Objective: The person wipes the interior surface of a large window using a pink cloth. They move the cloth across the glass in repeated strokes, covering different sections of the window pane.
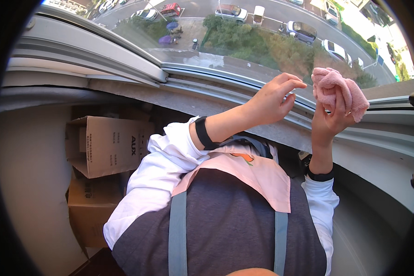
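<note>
A crumpled pink terry cloth [341,91] is bunched in my right hand [333,119], above the right part of the window frame. Whether the cloth touches the glass, I cannot tell. To its left my left hand [274,98] hangs over the window track [227,88], thumb and curled fingers apart, holding nothing. A small gap separates its fingertips from the cloth. Black bands circle both wrists, below rolled white sleeves. In front of me runs the window sill [141,90], with the metal rails beyond it.
A white sliding window frame [89,45] stands at the left. Below the sill on that side are an open cardboard box [114,145] and another carton [93,210] under it. Outside, far below, are parked cars [231,13] and bushes [241,39]. I wear a pink-bibbed apron [262,179].
</note>
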`<state>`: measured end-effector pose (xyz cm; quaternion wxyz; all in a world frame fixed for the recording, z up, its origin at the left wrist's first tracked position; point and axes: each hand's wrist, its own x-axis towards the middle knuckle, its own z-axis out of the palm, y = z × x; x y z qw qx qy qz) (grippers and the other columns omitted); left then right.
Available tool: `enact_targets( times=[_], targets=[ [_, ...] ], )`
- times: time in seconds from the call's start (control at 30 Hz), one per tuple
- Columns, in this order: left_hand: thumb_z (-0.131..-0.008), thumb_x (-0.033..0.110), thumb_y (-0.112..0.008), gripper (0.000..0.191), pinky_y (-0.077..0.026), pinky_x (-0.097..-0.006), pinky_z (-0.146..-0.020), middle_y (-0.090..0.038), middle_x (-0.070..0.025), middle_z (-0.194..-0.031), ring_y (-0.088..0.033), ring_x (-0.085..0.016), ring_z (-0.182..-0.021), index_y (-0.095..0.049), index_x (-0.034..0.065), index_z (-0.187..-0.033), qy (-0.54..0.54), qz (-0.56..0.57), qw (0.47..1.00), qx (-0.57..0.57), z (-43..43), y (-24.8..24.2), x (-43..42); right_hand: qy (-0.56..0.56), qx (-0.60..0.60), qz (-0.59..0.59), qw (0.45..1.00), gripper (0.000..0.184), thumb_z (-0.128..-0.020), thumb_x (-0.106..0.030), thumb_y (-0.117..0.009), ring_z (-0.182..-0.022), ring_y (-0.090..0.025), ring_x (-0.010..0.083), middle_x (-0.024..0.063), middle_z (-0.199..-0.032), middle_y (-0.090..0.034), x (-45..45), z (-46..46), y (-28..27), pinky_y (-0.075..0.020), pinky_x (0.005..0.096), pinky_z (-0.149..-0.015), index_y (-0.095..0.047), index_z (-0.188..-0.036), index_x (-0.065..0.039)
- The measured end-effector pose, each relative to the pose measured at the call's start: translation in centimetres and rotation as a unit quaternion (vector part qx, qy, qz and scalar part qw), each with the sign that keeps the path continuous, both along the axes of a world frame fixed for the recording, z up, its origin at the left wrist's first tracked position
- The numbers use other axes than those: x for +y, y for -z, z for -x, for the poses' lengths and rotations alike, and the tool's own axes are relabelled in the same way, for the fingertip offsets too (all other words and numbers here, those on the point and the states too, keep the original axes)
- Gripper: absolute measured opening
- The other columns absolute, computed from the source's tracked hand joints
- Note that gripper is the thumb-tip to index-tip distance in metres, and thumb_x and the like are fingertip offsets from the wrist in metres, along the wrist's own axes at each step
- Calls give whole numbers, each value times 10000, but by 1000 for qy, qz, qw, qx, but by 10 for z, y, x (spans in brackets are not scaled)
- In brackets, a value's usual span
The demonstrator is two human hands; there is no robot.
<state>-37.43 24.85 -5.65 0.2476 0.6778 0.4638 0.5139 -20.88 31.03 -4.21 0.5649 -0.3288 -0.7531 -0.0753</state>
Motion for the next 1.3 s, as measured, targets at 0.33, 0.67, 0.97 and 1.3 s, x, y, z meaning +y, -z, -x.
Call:
enact_targets(
  times=[0.33,0.67,0.97,1.3],
  targets=[
    [-803,-5,-570,208,-504,-396,-792,-595,-156,-981,-595,-347,-930,-588,20,-1010,-28,40,996,79,-5,22,5,-136,-18,71,988,596,-662,168,-623,-998,-586,329,122,-1129,-576,-6,-10,44,-472,405,-842,-608,-1171,-141],
    [-831,9,-571,357,-483,-415,-859,-611,-177,-1098,-586,-362,-1017,-540,48,-1185,-31,17,997,62,-25,24,8,-75,-24,92,993,426,-671,110,-644,-1042,-562,298,109,-1139,-555,-7,-25,42,-494,389,-831,-642,-1024,-130],
    [-822,-2,-583,361,-461,-412,-928,-585,-180,-1186,-552,-367,-1111,-532,37,-1176,-6,-4,997,76,-33,25,9,41,53,-4,998,467,-675,46,-766,-1035,-557,275,107,-1140,-551,8,-56,28,-475,352,-813,-633,-1097,-103],
    [-836,27,-582,316,-470,-403,-918,-547,-148,-1256,-523,-347,-1155,-554,52,-1150,-30,-8,993,115,-25,42,0,29,23,67,997,436,-674,54,-761,-1033,-542,262,95,-1137,-537,-6,-49,45,-464,377,-823,-655,-1065,-107]
  ],
)
